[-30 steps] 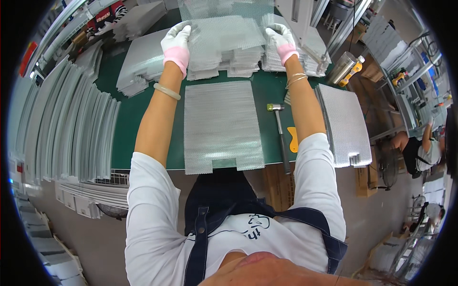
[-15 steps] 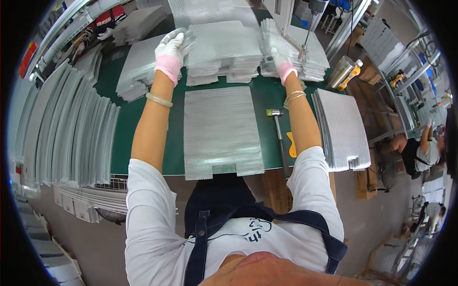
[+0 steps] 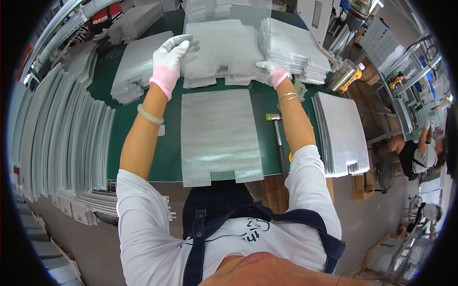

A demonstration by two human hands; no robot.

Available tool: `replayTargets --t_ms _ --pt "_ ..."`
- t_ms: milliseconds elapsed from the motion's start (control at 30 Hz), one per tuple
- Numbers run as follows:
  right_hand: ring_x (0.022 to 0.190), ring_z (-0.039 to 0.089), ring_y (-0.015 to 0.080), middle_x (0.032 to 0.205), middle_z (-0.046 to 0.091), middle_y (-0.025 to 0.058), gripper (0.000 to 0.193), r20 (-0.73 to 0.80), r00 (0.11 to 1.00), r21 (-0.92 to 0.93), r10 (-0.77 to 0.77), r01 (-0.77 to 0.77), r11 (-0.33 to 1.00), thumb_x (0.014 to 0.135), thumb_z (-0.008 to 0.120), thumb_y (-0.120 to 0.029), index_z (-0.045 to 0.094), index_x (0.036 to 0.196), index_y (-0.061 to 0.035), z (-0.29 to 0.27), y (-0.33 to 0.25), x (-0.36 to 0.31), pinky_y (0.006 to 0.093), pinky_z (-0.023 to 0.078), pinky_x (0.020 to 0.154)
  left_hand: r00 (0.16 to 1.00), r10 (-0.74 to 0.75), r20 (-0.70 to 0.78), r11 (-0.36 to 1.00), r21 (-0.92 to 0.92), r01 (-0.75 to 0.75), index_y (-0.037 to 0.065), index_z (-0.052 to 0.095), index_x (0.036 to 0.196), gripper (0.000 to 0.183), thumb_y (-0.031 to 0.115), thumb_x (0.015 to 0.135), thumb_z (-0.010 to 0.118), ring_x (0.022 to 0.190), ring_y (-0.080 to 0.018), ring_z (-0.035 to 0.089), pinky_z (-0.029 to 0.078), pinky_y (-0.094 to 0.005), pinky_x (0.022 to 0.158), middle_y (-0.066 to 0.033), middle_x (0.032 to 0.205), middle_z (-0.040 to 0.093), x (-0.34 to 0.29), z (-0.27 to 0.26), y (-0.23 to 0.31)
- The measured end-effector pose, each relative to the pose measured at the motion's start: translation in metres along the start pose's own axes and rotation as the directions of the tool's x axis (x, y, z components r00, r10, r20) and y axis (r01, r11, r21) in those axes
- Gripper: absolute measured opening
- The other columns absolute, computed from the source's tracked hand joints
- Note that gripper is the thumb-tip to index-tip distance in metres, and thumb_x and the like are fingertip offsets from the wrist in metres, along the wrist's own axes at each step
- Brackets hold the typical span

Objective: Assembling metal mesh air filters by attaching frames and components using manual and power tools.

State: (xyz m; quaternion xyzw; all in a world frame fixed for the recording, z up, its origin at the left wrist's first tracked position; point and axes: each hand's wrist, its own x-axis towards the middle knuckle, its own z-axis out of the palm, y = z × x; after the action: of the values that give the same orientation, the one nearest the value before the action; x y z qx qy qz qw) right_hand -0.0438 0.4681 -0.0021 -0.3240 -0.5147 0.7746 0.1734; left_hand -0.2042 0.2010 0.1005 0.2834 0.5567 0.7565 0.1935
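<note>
My left hand (image 3: 167, 59), in a white glove with a pink cuff, pinches the left edge of a translucent silver mesh sheet (image 3: 229, 14). This sheet overlaps a stack of similar notched mesh sheets (image 3: 214, 52) at the back middle of the green table. At the stack's front right corner is my right hand (image 3: 273, 74), gloved alike. One of its fingers stretches left to the sheets' edge; the others are partly hidden. A single mesh sheet (image 3: 219, 133), notched at its near edge, lies flat in front of me, its near end overhanging the table edge.
A mallet (image 3: 275, 125) lies beside the flat sheet. More mesh stacks stand at back right (image 3: 296, 47), back left (image 3: 138, 64) and right (image 3: 341, 133). Upright panels (image 3: 67, 133) line the left. A metal cylinder (image 3: 341, 76) and a yellow bottle (image 3: 355, 78) stand back right.
My right hand has moved left, from the back right stack to the middle stack's corner. My left hand stays at the middle stack's left edge, slightly lower, and the top sheet now overlaps that stack further.
</note>
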Motion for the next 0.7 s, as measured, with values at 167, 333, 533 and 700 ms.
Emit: replayTargets --t_ms 167,333,533,700 --pt "0.102 0.058 0.0314 0.112 0.059 0.017 0.036 0.191 0.982 0.054 -0.009 -0.001 0.999 0.087 0.055 -0.017 0.049 0.116 0.0021 0.002 -0.001 -0.005 0.0424 0.046 0.087 0.984 0.171 -0.044 0.974 -0.141 -0.175 -0.001 0.056 0.108 0.02 0.003 0.088 0.053 0.089 -0.0198 0.061 0.055 -0.038 0.079 -0.0103 0.098 0.061 -0.01 0.0 0.019" --pt "0.107 0.055 0.0298 0.115 0.059 0.0129 0.038 0.097 0.995 0.103 0.017 -0.027 0.994 0.087 0.057 -0.021 0.05 0.118 -0.0022 0.019 -0.004 -0.021 0.0419 0.043 0.089 1.0 -0.016 0.0 0.996 -0.084 0.016 -0.001 0.052 0.111 0.022 0.004 0.089 0.054 0.091 -0.0157 0.059 0.049 -0.0263 0.083 -0.0077 0.103 0.059 -0.005 -0.007 0.004" --pt "0.103 0.056 0.0241 0.109 0.061 0.0075 0.038 0.242 0.97 0.079 -0.016 -0.003 0.997 0.085 0.062 -0.019 0.052 0.119 -0.0051 0.004 0.002 -0.01 0.0401 0.043 0.088 0.99 0.138 0.0 0.984 -0.114 -0.137 -0.001 0.054 0.11 0.024 0.006 0.087 0.058 0.087 -0.0136 0.058 0.051 -0.0278 0.08 -0.0059 0.099 0.059 -0.015 -0.005 0.009" --pt "0.087 0.062 0.0203 0.1 0.063 0.01 0.035 0.157 0.987 0.038 -0.043 0.037 0.999 0.081 0.064 -0.01 0.055 0.113 0.0025 0.004 0.007 -0.005 0.0326 0.051 0.078 0.948 0.307 -0.089 0.91 -0.264 -0.32 -0.002 0.054 0.106 0.02 0.006 0.088 0.056 0.085 -0.0164 0.06 0.055 -0.0351 0.077 -0.0085 0.098 0.061 -0.047 0.001 0.065"
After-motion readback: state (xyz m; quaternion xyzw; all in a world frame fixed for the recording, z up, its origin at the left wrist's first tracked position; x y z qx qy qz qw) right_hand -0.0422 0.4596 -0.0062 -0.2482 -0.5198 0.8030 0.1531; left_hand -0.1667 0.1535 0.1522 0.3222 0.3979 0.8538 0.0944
